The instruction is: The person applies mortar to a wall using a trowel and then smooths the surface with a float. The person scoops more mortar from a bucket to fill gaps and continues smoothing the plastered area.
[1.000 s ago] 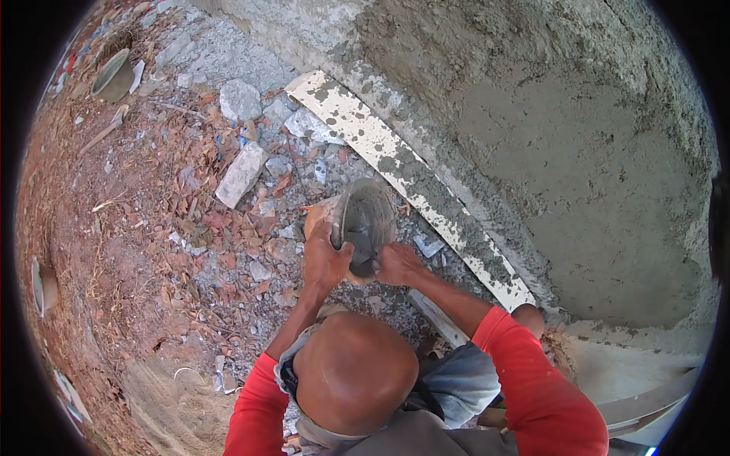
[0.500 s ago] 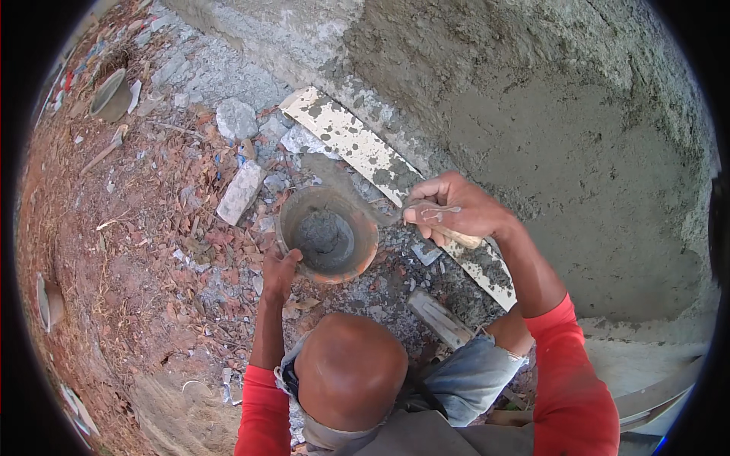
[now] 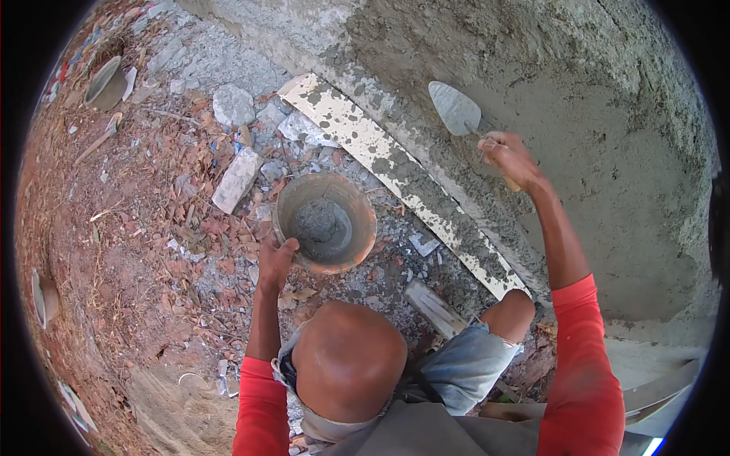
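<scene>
My left hand (image 3: 276, 260) grips the rim of a round bucket (image 3: 363, 242), its thumb hooked inside the near left edge. A lump of wet grey mortar (image 3: 318, 220) lies at the bottom of the bucket. My right hand (image 3: 508, 157) is closed round the wooden handle of a pointed trowel (image 3: 455, 108). The trowel's blade is up against or just over the wall (image 3: 532, 114), which is coated in wet grey mortar; whether it touches cannot be made out.
A white board (image 3: 357, 140) spattered with mortar runs along the wall's foot. Pale stone blocks (image 3: 237, 180) and rubble lie left of it. Another bucket (image 3: 106, 82) and a wooden-handled tool (image 3: 99, 138) lie at the far left. A wooden piece (image 3: 435, 308) sits near my knee.
My right hand has swung the trowel from beside the bucket up and right to the wall. The bucket, still in my left hand's grip, has barely shifted.
</scene>
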`<state>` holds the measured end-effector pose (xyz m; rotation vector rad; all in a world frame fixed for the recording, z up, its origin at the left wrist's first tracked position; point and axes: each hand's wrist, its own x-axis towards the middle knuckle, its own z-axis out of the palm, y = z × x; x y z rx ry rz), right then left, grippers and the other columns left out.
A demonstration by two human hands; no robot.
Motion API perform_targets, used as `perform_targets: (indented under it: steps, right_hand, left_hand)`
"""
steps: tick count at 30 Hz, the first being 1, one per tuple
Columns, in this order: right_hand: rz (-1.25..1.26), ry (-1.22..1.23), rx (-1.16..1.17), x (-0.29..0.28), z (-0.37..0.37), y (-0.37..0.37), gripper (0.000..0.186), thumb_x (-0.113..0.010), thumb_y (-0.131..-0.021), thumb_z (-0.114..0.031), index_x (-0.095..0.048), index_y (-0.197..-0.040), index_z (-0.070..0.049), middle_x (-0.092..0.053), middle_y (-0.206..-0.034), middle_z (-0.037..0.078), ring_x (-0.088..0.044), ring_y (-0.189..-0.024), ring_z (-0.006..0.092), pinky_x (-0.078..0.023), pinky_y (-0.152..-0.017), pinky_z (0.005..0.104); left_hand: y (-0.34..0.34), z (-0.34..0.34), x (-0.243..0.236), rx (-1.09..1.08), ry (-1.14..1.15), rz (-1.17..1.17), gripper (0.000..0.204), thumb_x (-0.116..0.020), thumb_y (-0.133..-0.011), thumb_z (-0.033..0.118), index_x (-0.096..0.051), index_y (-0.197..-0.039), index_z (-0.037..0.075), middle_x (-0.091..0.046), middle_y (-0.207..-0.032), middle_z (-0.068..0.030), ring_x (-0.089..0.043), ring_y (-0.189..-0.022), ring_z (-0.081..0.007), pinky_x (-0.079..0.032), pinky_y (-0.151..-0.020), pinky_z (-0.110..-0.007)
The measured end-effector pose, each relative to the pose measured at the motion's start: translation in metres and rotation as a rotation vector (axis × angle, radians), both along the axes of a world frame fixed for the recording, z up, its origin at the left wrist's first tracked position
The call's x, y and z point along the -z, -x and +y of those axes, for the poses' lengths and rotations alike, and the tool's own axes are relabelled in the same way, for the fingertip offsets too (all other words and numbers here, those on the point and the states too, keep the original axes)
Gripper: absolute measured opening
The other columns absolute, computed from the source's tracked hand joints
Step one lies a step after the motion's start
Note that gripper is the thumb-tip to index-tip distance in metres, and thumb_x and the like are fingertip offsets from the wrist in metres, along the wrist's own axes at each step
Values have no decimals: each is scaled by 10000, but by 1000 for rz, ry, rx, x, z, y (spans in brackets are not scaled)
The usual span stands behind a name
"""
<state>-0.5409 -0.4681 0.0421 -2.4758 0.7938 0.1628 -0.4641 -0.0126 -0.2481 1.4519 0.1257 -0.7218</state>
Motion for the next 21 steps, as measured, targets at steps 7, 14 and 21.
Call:
perform_targets:
  steps: [7,14,21]
  right_hand:
    - [250,499,-91,114,15,-4,354,-637,-952,-227,-603,-1194,29,-711,-1050,292,-672,-1079,453,-509,-922,539]
    - [-56,563,66,30,40,-53,404,-638,-979,-319,-680,-1182,29,-733,-1114,256,-696,-1100,420,-533,-959,509]
    - [-278,436,189,-87,20,-3,346,-682,-965,-330,-719,-1114,-19,-730,-940,239,-715,-915,402,-514,-838,501]
  left_hand:
    - [2,-4,-23,3,-2,-4,341,-686,-905,95,-649,-1226,-12,-705,-995,-53,-658,-822,-147,-553,-676,-310]
    - [1,4,-25,13,-57,72,345,-638,-907,-10,-657,-1251,-25,-719,-1072,-42,-654,-868,-136,-554,-779,-312]
    - [5,-1,-11,-54,57,-34,331,-689,-907,106,-613,-1211,2,-672,-1002,-67,-668,-844,-184,-613,-682,-381]
